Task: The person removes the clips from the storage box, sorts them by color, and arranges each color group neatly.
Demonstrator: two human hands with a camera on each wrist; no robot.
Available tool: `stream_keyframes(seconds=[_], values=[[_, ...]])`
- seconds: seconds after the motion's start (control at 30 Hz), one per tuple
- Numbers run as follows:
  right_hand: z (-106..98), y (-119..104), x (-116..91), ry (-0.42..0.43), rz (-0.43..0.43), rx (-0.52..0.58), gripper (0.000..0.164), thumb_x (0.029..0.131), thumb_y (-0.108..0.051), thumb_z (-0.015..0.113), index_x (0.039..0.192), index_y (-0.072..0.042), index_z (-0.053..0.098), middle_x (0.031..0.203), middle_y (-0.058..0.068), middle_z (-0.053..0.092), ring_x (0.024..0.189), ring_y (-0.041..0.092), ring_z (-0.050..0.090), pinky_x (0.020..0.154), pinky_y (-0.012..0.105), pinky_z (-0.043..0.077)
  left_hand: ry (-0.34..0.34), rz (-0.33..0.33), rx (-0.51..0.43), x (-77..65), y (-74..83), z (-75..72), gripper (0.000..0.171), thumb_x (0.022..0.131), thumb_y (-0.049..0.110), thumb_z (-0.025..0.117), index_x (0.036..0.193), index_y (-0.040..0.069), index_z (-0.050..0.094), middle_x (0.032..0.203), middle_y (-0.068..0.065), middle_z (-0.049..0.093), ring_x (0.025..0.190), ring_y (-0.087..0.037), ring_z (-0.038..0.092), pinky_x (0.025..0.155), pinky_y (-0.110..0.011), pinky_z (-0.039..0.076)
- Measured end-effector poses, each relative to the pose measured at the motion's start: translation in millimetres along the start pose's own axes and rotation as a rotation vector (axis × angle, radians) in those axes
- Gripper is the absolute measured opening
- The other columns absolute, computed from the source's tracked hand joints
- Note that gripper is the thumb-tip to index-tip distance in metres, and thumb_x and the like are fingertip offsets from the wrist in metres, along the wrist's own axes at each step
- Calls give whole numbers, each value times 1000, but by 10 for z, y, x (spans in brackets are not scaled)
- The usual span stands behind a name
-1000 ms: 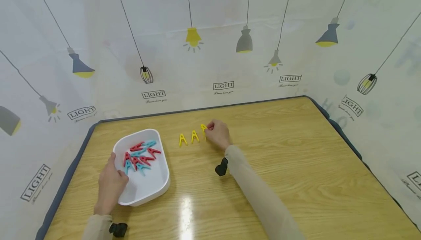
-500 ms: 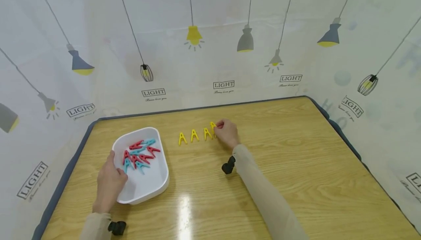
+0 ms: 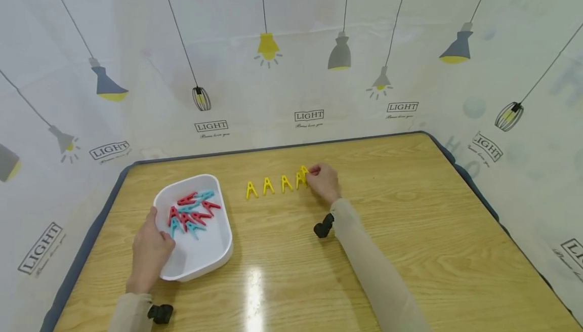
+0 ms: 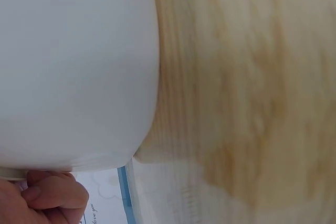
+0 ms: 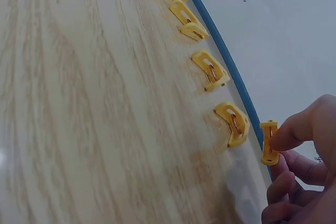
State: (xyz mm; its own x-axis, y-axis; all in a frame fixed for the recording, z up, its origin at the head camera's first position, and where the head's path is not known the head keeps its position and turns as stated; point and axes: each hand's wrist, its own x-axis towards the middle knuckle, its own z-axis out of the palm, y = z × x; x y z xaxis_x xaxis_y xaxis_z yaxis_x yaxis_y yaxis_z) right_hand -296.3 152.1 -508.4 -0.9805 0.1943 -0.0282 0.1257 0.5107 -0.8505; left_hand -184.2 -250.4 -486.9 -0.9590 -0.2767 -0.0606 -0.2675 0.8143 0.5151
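**Status: four yellow pegs (image 3: 286, 182) set out, fifth peg (image 5: 266, 142) held**

1. Left hand (image 3: 151, 250). I read this hand at the side of the white tray (image 3: 207, 256), thumb over the rim and fingers bent at the outer wall. It grips the tray; my left wrist view shows curled fingers at the edge.

2. Tray contents. Just beyond the left thumb, I see red pegs (image 3: 186, 200) and blue pegs (image 3: 188, 209) lying mixed. Every peg I can make out there is red or blue, so I judge the yellow ones to be all out, though the heap could hide one.

3. Row. On the table (image 3: 282, 251), between the two hands, four yellow pegs sit apart in a line. I count these as done.

4. Right hand (image 3: 324, 182). Thumb and fingertips are closed to a peg's thickness, pinching the fifth peg at the right end of the row, near the fourth. I cannot confirm whether it touches the table.

5. Remaining. In my judgement, setting down the fifth peg is outstanding. The red and blue pegs remain unsorted beside the left hand; whether they also belong in rows, I cannot tell.
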Motion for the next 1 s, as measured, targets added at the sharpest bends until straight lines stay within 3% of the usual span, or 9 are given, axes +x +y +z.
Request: stream_keyframes(seconds=[0.43,1.0], values=[[-73,173,70,45,56,-33,22,91,-21,64,107,-6,68,103,11,69,88,23,63,73,31,52,-2,15,-2,2,-14,-1,77,95,-2,52,160,-4,10,155,-37,31,136,-55,40,106,-65,42],[-4,194,37,118,79,-115,18,89,-22,64,100,-9,67,95,9,69,86,26,64,73,35,52,2,12,-7,-5,-6,-8,77,95,-2,51,160,-4,11,155,-37,31,137,-55,40,106,-65,42]])
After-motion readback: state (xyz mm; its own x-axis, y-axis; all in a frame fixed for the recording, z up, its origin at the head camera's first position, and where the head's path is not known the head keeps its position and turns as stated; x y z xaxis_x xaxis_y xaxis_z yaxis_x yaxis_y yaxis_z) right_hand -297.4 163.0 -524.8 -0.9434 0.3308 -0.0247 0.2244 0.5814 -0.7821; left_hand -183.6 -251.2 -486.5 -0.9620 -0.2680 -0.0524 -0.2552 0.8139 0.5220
